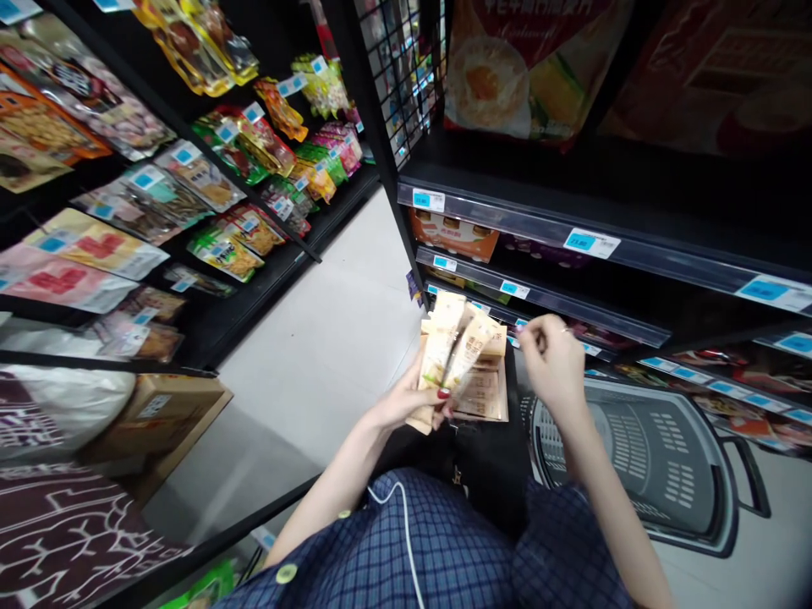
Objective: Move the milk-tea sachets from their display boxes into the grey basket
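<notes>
My left hand (412, 397), with red nail polish, is closed around several long beige stick sachets (466, 351) printed with dark characters. They fan upward from my grip, over an open carton (485, 393) that holds more beige packets. The carton rests on my lap area, on something black. To the right of the carton, my right hand (553, 359) is raised with its fingers curled together and a ring on one finger. Nothing shows in it, and it stands apart from the sachets.
A grey shopping basket (634, 457) with a black handle stands on the floor at right. Black shelves (539, 228) with price tags rise ahead. Bagged snacks (228, 249) fill the left rack. A cardboard box (156, 414) and a black rail lie at lower left.
</notes>
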The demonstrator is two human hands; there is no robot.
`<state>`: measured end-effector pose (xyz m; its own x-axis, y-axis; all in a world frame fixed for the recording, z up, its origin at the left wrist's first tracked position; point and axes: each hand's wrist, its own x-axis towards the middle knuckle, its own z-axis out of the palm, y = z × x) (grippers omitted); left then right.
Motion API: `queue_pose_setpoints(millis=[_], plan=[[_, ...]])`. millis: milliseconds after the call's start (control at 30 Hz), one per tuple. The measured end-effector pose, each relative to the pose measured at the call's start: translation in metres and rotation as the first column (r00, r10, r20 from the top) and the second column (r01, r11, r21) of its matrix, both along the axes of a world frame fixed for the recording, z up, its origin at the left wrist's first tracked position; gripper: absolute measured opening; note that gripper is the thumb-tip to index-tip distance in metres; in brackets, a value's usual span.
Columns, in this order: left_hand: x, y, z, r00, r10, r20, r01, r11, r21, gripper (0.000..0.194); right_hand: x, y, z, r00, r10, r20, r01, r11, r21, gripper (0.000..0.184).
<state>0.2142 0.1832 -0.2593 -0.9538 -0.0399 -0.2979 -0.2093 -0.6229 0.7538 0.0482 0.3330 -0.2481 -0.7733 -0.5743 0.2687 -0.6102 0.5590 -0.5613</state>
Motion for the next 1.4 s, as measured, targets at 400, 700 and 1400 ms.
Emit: queue_pose_setpoints(millis=[400,700,1400], plan=[[0.013,-0.039,-0.012,0.976,0.214,-0.05,-0.22,0.959,-0.179,0.075,0.054,-0.01,-0.092,0.808,0.508,0.299,-0.564,0.516,0.645,0.025],[0.012,-0.051,-0.007,0.967,0.254,0.034,-0.204,0.844,-0.497,0.026,0.035,0.014,-0.041,0.779,0.499,0.379,-0.626,0.581,0.521,0.024],[0.003,-0.02,0.004,0.987,-0.07,0.143,0.134,0.852,-0.507,0.035,-0.03,0.022,0.048,0.658,0.455,0.6,-0.626,0.773,0.1,0.022]])
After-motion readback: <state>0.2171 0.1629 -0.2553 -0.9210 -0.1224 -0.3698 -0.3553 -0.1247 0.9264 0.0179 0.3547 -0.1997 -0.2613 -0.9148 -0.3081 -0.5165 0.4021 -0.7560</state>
